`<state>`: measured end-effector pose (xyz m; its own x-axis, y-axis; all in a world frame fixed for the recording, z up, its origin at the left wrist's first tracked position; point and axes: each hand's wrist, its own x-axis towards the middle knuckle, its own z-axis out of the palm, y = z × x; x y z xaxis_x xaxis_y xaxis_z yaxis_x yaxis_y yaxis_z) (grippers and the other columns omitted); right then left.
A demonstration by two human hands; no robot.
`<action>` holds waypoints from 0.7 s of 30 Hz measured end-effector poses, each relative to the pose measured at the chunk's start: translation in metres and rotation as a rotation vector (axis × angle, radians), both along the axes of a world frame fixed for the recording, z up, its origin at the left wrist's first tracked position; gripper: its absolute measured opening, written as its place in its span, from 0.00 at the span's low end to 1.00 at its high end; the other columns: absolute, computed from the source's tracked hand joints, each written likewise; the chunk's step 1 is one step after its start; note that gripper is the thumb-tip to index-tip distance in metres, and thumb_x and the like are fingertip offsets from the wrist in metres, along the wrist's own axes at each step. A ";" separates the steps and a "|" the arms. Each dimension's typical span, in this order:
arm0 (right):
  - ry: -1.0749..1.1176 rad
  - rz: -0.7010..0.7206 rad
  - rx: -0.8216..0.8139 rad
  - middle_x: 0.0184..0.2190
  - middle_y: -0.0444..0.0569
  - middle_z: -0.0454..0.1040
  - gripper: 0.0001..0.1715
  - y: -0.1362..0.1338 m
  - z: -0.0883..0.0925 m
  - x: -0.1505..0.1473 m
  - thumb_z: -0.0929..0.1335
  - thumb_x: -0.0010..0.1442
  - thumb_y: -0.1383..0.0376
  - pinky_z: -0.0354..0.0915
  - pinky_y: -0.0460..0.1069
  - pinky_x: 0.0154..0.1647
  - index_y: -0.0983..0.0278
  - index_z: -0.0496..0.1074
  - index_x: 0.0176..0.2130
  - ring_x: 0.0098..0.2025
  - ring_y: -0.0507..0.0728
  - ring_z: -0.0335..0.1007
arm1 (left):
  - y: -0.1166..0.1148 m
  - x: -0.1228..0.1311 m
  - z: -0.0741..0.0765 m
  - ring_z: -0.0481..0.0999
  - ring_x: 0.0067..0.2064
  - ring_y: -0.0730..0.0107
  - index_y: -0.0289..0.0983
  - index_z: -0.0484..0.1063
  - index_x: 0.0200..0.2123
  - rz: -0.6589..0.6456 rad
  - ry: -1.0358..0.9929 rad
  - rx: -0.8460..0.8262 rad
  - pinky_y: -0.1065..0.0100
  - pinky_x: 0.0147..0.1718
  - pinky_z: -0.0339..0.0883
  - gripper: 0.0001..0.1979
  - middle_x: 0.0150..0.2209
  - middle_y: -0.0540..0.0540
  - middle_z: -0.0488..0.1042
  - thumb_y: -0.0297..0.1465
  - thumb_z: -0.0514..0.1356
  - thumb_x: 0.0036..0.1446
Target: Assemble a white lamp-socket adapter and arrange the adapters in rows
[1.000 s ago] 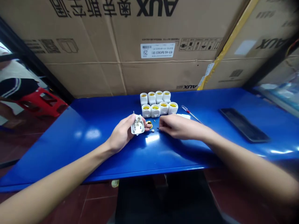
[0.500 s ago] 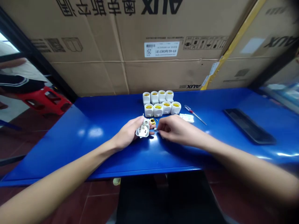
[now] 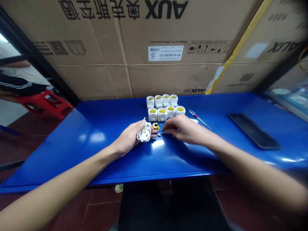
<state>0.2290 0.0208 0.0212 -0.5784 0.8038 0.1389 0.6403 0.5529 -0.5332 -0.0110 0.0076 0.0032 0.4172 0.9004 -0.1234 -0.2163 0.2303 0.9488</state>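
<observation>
I'm seeing a likely workshop here. White plastic sockets with yellow linings (image 3: 166, 102) stand in rows on a glossy blue bench (image 3: 113, 117), a slim red-and-clear-handled screwdriver (image 3: 195, 115) beside them.

1. We've got the table (image 3: 101, 115) spanning mid-frame, cardboard box (image 3: 101, 77) behind it across the upper frame.
2. Frame centre, on the table: sockets (image 3: 162, 116), two rows of four, one row behind the other.
3. Our left hand (image 3: 130, 136) is left of centre, housing (image 3: 144, 133) in it, before the sockets.
4. Our right hand (image 3: 184, 130) is right of centre, thin piece (image 3: 163, 130) at its fingertips.
5. Between our hands: ring (image 3: 156, 126), with metal bit (image 3: 159, 135) before it.
6. Behind our right hand: screwdriver (image 3: 198, 118); tray (image 3: 253, 130) farther right.
7. Stool (image 3: 48, 104) left of the table, left edge.
</observation>
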 end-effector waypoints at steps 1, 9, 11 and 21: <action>-0.011 -0.005 0.011 0.32 0.49 0.83 0.12 0.000 -0.001 0.000 0.69 0.62 0.77 0.64 0.50 0.34 0.63 0.81 0.37 0.34 0.58 0.77 | -0.002 -0.001 0.002 0.86 0.45 0.52 0.32 0.81 0.36 0.011 0.013 -0.026 0.55 0.53 0.78 0.18 0.38 0.37 0.85 0.44 0.66 0.66; 0.025 -0.018 0.084 0.36 0.50 0.83 0.11 0.002 -0.005 -0.004 0.68 0.64 0.76 0.66 0.52 0.39 0.63 0.79 0.37 0.38 0.59 0.78 | -0.011 -0.003 0.012 0.87 0.49 0.49 0.31 0.82 0.38 0.056 0.039 -0.145 0.56 0.55 0.79 0.17 0.41 0.32 0.85 0.40 0.63 0.70; 0.033 -0.020 0.100 0.36 0.51 0.83 0.12 0.004 -0.006 -0.004 0.68 0.65 0.76 0.67 0.52 0.40 0.62 0.79 0.37 0.39 0.60 0.78 | -0.011 -0.003 0.013 0.86 0.49 0.47 0.30 0.82 0.37 0.045 0.014 -0.146 0.53 0.56 0.79 0.17 0.41 0.32 0.85 0.39 0.62 0.70; 0.028 0.023 0.116 0.34 0.50 0.82 0.11 0.004 -0.010 -0.004 0.69 0.64 0.76 0.64 0.51 0.37 0.63 0.79 0.36 0.36 0.58 0.76 | -0.011 -0.001 0.014 0.85 0.52 0.42 0.29 0.82 0.37 0.075 -0.064 -0.196 0.45 0.60 0.77 0.16 0.40 0.33 0.84 0.36 0.61 0.70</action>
<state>0.2245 0.0246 0.0109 -0.5911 0.7678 0.2470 0.6123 0.6266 -0.4821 -0.0121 -0.0031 0.0172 0.3622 0.8909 -0.2742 -0.2983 0.3895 0.8714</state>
